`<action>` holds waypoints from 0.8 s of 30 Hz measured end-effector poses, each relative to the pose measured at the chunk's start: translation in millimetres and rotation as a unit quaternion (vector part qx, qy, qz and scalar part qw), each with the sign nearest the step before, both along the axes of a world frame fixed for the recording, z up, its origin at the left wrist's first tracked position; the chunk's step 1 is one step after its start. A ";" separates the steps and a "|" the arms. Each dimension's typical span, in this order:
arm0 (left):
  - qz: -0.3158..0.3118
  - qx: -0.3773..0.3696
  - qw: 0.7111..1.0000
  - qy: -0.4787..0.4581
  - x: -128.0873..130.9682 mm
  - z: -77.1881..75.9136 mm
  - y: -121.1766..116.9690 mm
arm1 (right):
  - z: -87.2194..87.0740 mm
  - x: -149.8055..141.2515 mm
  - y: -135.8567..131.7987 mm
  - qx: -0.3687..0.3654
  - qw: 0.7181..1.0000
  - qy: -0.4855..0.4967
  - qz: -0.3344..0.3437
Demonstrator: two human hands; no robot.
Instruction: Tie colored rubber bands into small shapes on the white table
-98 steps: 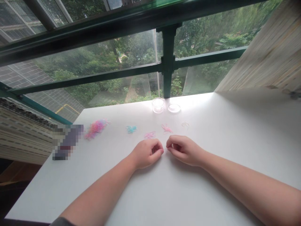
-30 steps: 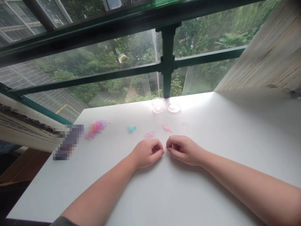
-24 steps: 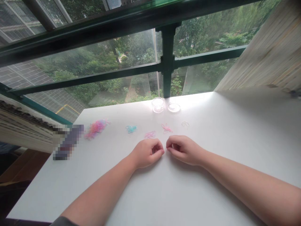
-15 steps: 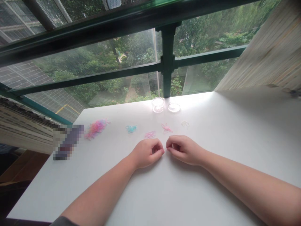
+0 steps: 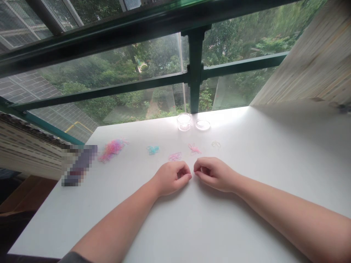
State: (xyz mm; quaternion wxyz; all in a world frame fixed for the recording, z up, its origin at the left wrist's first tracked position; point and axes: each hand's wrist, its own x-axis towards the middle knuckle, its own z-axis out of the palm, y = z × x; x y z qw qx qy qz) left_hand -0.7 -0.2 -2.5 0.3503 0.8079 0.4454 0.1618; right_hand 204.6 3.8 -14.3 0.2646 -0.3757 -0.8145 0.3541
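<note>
My left hand [image 5: 173,178] rests on the white table with thumb and fingers curled into a pinch. Facing it across a narrow gap, my right hand [image 5: 212,174] is curled the same way. Whether anything small sits between the fingertips of either hand cannot be made out. Just beyond them lie a lilac-pink bunch of small rubber bands [image 5: 174,156] and a brighter pink bunch [image 5: 194,148]. A turquoise bunch [image 5: 153,150] is farther left, and a few pale bands [image 5: 216,144] lie to the right.
A large mixed pile of coloured bands [image 5: 113,149] lies at the left, beside a pixelated dark object [image 5: 80,166]. Near the window stand a clear round container [image 5: 184,122] and a clear lid [image 5: 203,125]. Curtains hang on both sides of the green window frame [image 5: 195,73].
</note>
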 end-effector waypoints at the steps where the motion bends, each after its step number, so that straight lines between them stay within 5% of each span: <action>1: 0.000 0.000 1.000 0.000 0.0 -0.2 0.1 | -0.1 0.1 0.1 0.001 1.000 0.000 0.000; 24: 0.001 -0.001 1.000 0.004 -0.8 -0.8 0.5 | -1.7 0.0 0.8 0.003 1.000 0.004 -0.012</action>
